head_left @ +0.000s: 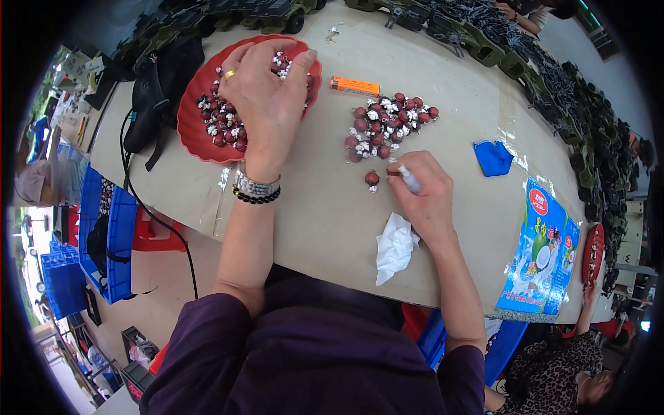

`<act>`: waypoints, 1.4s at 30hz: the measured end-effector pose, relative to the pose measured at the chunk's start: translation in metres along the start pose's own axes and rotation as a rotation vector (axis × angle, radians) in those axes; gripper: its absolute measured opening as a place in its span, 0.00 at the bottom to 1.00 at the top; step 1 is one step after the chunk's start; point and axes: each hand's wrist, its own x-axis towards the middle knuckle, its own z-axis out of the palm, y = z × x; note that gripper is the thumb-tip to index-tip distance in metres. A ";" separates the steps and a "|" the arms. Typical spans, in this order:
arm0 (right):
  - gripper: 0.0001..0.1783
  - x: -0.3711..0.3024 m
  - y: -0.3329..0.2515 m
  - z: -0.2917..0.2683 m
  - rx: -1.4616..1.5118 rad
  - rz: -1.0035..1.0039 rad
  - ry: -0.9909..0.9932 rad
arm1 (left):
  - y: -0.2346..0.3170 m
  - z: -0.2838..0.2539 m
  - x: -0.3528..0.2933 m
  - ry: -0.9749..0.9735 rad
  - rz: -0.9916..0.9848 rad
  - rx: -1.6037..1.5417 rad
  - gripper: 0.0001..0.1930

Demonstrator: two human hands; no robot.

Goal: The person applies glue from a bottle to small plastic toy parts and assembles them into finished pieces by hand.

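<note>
My left hand (259, 97), with a ring and bracelets at the wrist, is over a red scalloped dish (190, 131). Its thumb and fingers are apart, and I see nothing between them. Small dark-red and white beads with metal loops (225, 128) lie in the dish. My right hand (430, 197) grips a slim white pen-like tube (409, 180), its tip near a bit of red at the fingertips. Just left of that hand sits a single red bead (372, 180). A pile of similar red and white beads (380, 128) lies beyond it on the table.
A crumpled white tissue (395, 249) lies by my right wrist. An orange tube-shaped box (355, 86), a blue scrap (493, 158) and a blue printed sheet (539, 256) are on the table. Green toy vehicles (477, 41) line the far edge. A black bag (162, 93) is left; people sit nearby.
</note>
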 end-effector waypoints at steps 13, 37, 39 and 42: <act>0.16 -0.001 -0.005 -0.039 0.359 0.051 0.253 | 0.055 0.012 -0.077 -1.278 -0.574 -1.217 0.15; 0.29 0.001 -0.002 -0.044 0.903 0.394 0.138 | 0.061 0.016 -0.088 -1.332 -0.932 -1.519 0.19; 0.29 0.000 -0.002 -0.044 0.912 0.390 0.136 | 0.061 0.016 -0.089 -1.324 -0.920 -1.519 0.19; 0.29 0.000 -0.002 -0.043 0.902 0.393 0.150 | 0.061 0.016 -0.089 -1.342 -0.943 -1.529 0.18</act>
